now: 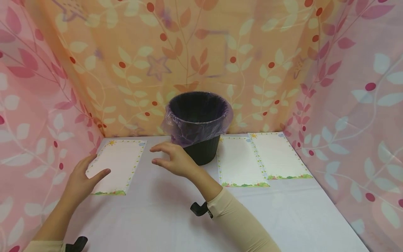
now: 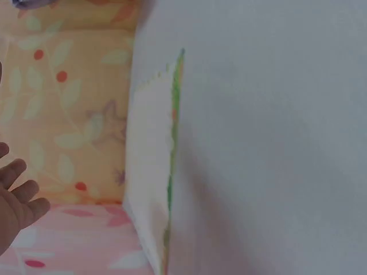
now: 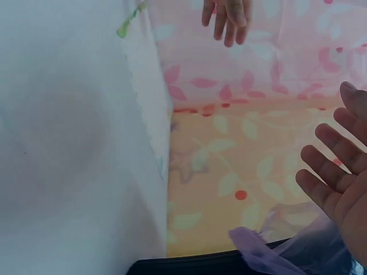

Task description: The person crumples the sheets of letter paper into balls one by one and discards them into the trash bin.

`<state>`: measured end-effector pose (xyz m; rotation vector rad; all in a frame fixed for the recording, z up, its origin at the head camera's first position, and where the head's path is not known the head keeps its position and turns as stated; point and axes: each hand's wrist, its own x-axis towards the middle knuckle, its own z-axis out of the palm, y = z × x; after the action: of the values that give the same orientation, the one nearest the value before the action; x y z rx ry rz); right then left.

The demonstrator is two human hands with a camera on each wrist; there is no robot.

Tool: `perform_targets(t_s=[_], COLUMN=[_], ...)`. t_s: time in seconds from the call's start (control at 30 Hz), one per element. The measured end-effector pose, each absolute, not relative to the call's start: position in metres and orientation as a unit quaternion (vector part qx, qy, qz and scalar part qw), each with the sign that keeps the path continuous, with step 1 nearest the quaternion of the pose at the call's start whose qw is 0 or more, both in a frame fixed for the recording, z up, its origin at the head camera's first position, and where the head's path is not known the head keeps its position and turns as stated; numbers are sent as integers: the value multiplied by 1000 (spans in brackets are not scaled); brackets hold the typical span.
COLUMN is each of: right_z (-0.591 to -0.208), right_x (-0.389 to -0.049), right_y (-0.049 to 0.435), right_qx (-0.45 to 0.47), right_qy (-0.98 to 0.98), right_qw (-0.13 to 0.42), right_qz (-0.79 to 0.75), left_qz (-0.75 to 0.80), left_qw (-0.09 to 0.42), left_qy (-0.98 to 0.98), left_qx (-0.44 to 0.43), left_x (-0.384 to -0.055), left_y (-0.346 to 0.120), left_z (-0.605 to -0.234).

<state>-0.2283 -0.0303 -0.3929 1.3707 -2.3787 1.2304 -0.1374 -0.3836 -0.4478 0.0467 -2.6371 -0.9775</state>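
Observation:
My left hand [image 1: 80, 180] is over the near left part of a bordered sheet of paper [image 1: 118, 166], thumb spread from the fingers and nothing held. In the left wrist view, the fingers [image 2: 26, 192] are apart at the left edge. My right hand [image 1: 174, 159] hovers in front of a black trash bin [image 1: 201, 154], fingers pointing left and palm bare. The right wrist view has its spread fingers [image 3: 330, 166] beside a purple plastic bag [image 3: 258, 249]. That bag lines the bin and folds over its rim.
Two more bordered sheets, a nearer one [image 1: 240, 161] and a farther one [image 1: 280, 155], lie right of the bin, edges overlapping. A white cloth [image 1: 141, 220] covers the table. Leaf-printed curtains [image 1: 132, 70] hang behind and at both sides.

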Motion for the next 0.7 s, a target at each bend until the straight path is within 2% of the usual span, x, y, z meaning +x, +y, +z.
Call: perform_targets(t_s=[0.43,0.7], right_z=[-428,-444], right_x=[-240,-242], right_y=[-44,-49], right_qx=[426,411], right_qy=[-793,-795], right_qw=[47,14], right_qz=[433,446], left_qz=[-356,-336], left_qw=[60,23], left_qy=[-927,-935], left_qx=[106,110], left_x=[-138,-143], left_y=[-416,-434], left_z=[-479,-494])
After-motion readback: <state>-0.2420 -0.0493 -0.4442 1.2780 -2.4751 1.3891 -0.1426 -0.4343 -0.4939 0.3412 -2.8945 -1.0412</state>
